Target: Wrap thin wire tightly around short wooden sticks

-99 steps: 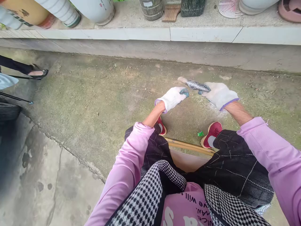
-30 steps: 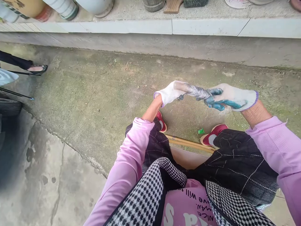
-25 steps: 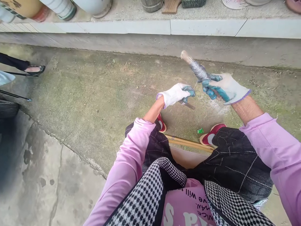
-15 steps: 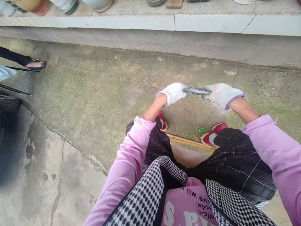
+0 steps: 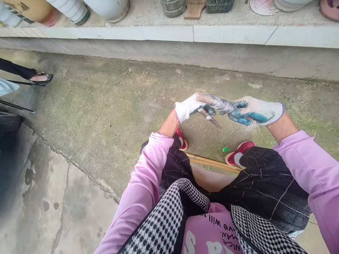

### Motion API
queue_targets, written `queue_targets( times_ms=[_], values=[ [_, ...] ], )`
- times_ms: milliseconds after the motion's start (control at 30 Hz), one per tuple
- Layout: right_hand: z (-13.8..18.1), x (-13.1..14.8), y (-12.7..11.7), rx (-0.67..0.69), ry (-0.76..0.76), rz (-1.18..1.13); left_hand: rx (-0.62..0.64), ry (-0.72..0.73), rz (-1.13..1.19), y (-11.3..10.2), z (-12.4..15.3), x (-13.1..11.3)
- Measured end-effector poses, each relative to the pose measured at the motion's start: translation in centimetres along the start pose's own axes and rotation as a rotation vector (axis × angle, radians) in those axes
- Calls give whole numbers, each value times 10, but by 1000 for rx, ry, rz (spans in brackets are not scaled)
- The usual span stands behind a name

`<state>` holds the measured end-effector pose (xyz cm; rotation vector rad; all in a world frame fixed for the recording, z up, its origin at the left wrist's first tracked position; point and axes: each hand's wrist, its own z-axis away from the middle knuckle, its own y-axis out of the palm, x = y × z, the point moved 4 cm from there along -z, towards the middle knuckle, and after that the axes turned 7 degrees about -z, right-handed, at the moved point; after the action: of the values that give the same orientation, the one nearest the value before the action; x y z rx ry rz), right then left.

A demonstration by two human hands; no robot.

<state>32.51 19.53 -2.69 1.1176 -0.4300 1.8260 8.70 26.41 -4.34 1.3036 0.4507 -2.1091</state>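
Note:
Both my hands wear white gloves with blue-green palms and fingers. Between them lies a brown stick wound with silver wire, roughly level and sloping slightly down to the right. My left hand is closed round its bare brown end. A second thin brown piece with a darker tip juts out below those fingers; whether it joins the wound stick is hidden. My right hand grips the wire-wound end between thumb and fingers, its palm side partly showing.
Below my hands are my red shoes, a green scrap and a yellowish wooden bar between my legs. A tiled ledge bears pots and a wooden board. Another person's foot is at left.
My hands have turned the wire-wound stick, so more of its brown end and the thin second piece show. My right hand has rolled, showing its blue-green palm. The view has tilted up slightly.

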Motion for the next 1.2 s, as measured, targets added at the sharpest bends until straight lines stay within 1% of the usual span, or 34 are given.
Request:
queue_targets(
  times_ms=[67, 167, 300, 367, 433, 500, 567, 667, 733, 800, 833, 900, 967, 1067, 1133, 1200],
  values=[
    [2, 8, 2, -95, -72, -50, 1, -42, 167, 5, -4, 5],
    [3, 15, 4, -219, -126, -116, -18, -76, 379, 12, -10, 11],
    [-9, 17, -3, -333, -207, -324, -60, -132, 472, 16, -13, 11],
    [-19, 16, -15, -420, -251, -454, -45, -135, 454, 19, -14, 9],
    [-27, 13, -32, -541, -293, -573, -9, -128, 415, 24, -13, 9],
    [-30, 9, -48, -650, -335, -670, -9, -102, 362, 27, -11, 10],
    [-31, 5, -59, -723, -351, -731, -70, -63, 300, 28, -8, 10],
    [-27, -4, -64, -819, -303, -738, -255, -55, 147, 25, -3, 9],
    [-25, -11, -64, -913, -241, -657, -362, -66, 2, 25, -1, 7],
    [-24, -17, -65, -992, -168, -513, -417, -51, -153, 26, 0, 5],
    [-25, -19, -66, -1009, -127, -420, -430, -34, -214, 27, 0, 5],
    [-29, -23, -68, -995, -35, -181, -465, 11, -287, 26, 0, 5],
    [-37, -25, -67, -920, 63, 146, -527, 61, -306, 22, 1, 5],
    [-53, -29, -55, -697, 167, 629, -617, 84, -238, 11, 5, 2],
    [-62, -34, -43, -552, 209, 825, -649, 64, -108, 4, 10, -3],
    [-69, -40, -35, -474, 240, 921, -664, 48, 11, -1, 16, -10]
  ],
)
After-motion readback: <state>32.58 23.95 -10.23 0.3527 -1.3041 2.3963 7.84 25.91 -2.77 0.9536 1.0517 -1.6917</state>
